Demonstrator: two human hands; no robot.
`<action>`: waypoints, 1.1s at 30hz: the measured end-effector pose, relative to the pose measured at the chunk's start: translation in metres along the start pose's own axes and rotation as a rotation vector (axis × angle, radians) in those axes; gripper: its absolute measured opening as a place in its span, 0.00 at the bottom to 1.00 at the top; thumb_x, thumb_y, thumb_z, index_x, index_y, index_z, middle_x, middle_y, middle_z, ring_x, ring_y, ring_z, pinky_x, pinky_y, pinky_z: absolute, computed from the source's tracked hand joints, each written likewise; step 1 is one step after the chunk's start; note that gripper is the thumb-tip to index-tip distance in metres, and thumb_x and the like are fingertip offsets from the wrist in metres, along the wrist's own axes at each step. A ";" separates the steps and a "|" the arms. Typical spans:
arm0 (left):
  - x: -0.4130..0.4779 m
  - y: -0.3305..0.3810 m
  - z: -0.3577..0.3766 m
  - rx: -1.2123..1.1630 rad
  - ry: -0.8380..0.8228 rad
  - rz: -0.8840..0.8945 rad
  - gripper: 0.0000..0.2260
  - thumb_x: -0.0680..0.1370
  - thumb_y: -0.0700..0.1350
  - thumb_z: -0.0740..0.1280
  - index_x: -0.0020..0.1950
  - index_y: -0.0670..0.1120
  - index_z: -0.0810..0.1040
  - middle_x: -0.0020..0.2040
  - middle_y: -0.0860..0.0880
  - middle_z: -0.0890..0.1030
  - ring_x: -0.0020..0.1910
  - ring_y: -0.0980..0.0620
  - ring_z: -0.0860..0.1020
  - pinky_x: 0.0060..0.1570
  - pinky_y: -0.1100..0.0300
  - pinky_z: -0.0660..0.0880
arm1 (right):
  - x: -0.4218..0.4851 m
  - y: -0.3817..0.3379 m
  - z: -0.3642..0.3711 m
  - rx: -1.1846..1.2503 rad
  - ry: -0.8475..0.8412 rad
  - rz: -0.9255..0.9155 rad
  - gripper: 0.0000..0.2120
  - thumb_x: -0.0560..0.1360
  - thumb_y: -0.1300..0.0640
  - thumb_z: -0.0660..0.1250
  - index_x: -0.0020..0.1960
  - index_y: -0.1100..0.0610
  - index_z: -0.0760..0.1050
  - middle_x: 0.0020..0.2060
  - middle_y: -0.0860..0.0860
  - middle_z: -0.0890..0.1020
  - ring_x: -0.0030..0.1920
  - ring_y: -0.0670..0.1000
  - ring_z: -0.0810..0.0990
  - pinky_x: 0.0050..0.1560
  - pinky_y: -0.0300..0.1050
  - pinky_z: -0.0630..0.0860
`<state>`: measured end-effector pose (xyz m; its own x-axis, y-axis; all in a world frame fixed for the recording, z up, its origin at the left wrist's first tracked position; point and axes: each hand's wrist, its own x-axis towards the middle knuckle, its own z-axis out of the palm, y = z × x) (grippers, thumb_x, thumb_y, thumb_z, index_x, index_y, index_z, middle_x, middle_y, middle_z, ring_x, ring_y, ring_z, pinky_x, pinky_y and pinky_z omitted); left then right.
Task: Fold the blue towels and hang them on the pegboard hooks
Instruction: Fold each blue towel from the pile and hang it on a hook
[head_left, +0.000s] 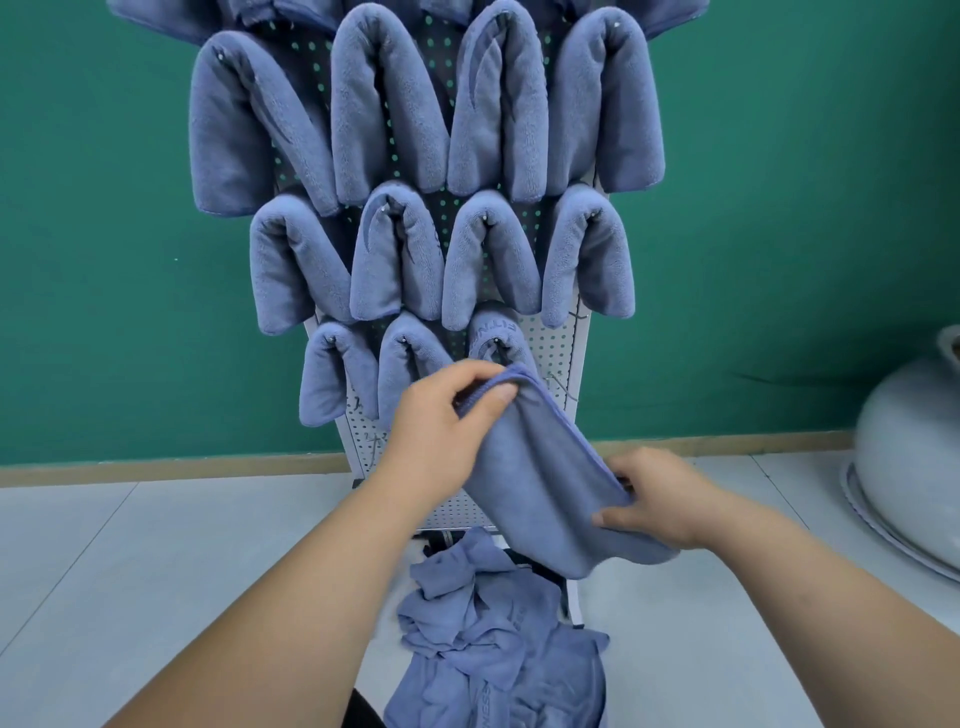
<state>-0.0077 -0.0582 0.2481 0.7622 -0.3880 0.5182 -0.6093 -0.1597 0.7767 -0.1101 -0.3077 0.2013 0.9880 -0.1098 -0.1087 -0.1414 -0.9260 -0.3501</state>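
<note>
The folded towel (540, 483) is held up low in front of the pegboard (558, 343). The left grip (441, 415) pinches its top corner. The right grip (654, 499) clamps its lower end. Hung towels (395, 104) cover the pegboard; one says "FITN". Under the pegboard lies a pile (498, 649) marked "NESS".

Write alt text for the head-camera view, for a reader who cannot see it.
A left hand pinches the top corner of a folded blue towel and a right hand grips its lower edge, in front of a white pegboard. More towels hang in rows on it, and a crumpled pile lies on the floor.
</note>
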 end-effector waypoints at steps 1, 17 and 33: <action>0.002 -0.005 -0.005 -0.016 0.033 -0.054 0.04 0.82 0.46 0.72 0.54 0.53 0.86 0.51 0.60 0.86 0.54 0.60 0.83 0.59 0.58 0.77 | 0.000 0.007 -0.002 0.011 -0.014 0.023 0.12 0.70 0.44 0.77 0.44 0.50 0.80 0.38 0.47 0.83 0.40 0.53 0.81 0.42 0.50 0.78; 0.009 -0.058 -0.033 -0.109 0.142 -0.644 0.15 0.83 0.55 0.69 0.47 0.44 0.82 0.39 0.49 0.79 0.38 0.50 0.73 0.41 0.56 0.70 | -0.021 0.033 -0.035 0.972 0.307 0.171 0.10 0.81 0.53 0.72 0.55 0.60 0.82 0.47 0.52 0.89 0.46 0.51 0.85 0.53 0.51 0.82; 0.000 -0.056 -0.031 -0.049 -0.055 -0.727 0.16 0.78 0.39 0.75 0.63 0.50 0.78 0.54 0.48 0.83 0.51 0.50 0.82 0.45 0.58 0.77 | -0.013 0.035 -0.028 1.068 0.412 0.315 0.21 0.77 0.65 0.76 0.64 0.47 0.82 0.58 0.48 0.86 0.58 0.56 0.86 0.57 0.57 0.83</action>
<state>0.0335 -0.0213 0.2157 0.9576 -0.2444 -0.1526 0.0583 -0.3541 0.9334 -0.1265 -0.3489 0.2169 0.8182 -0.5678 -0.0903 -0.1695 -0.0883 -0.9816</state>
